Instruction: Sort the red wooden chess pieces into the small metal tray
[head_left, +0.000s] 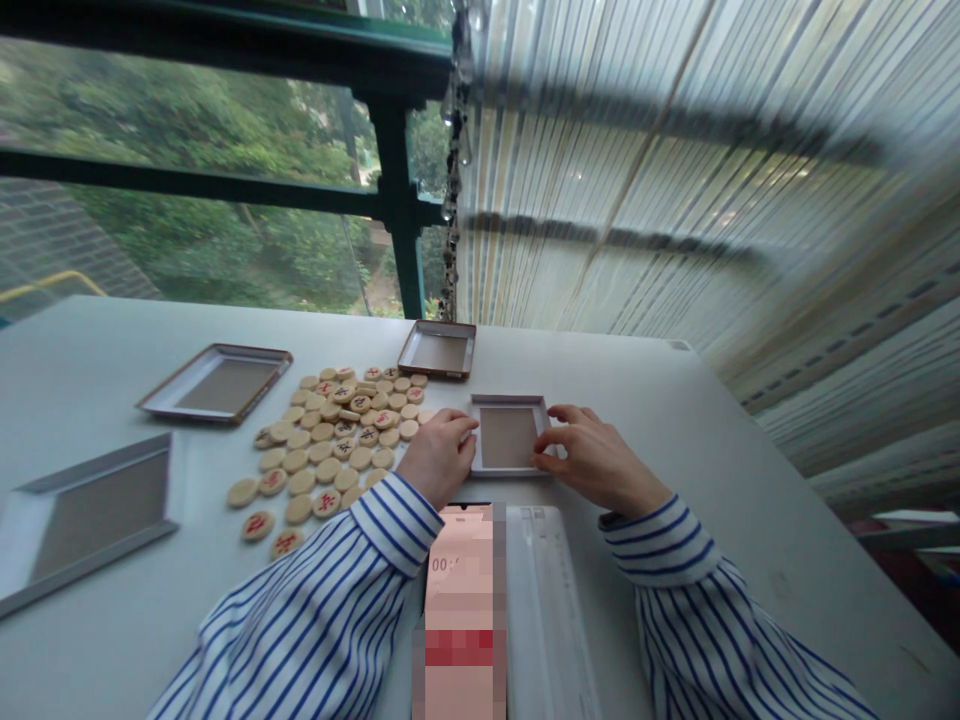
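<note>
A small open box [510, 472] with white walls and a grey-brown inside lies on the white table between my two hands. My left hand [441, 455] has its fingers closed at the box's left wall. At the right wall, my right hand [596, 455] rests its bent fingertips on the edge, thumb low and forefinger above. Many round wooden pieces [322, 432], some marked with red or black characters, are spread and partly heaped to the left of my left hand. Part of the pile is hidden behind that hand and sleeve.
Open boxes lie at the back [470, 365], upper left [247, 408] and far left [97, 573]. A phone [459, 600] and a clear plastic case [551, 600] lie in front. The white table [720, 450] meets a window and string curtain.
</note>
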